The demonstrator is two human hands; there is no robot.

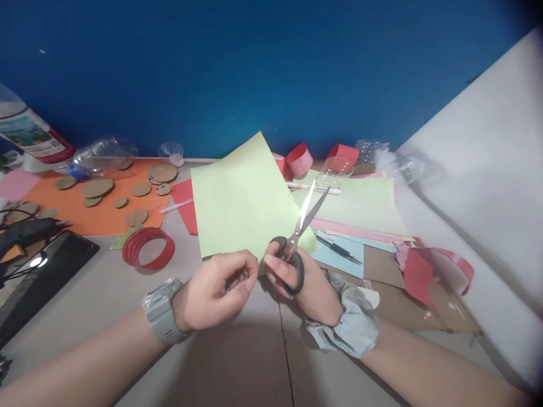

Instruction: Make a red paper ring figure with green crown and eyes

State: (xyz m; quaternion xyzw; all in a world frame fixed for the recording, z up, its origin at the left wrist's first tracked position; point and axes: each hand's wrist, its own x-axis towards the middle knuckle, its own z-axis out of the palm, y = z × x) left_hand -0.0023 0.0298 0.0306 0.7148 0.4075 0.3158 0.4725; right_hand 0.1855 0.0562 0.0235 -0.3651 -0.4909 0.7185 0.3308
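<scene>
My right hand point(305, 282) grips a pair of scissors point(296, 236) with black handles. The blades point up and away from me and stand a little apart. A light green sheet of paper point(237, 203) lies just beyond both hands, its lower edge partly behind them. Close to that edge, my left hand point(220, 288) is closed with curled fingers, thumb against the fingertips. Whether anything is pinched there is hidden. A roll of red paper rings point(148, 249) sits to the left of my left hand.
Cardboard discs point(98, 187) lie on an orange sheet point(55, 217) at left, near a plastic bottle point(106, 155) and a dark phone-like slab point(51, 277). On the right are stacked coloured papers point(360, 203), a black pen point(339, 249) and red paper strips point(418, 277). A blue wall point(271, 68) stands behind.
</scene>
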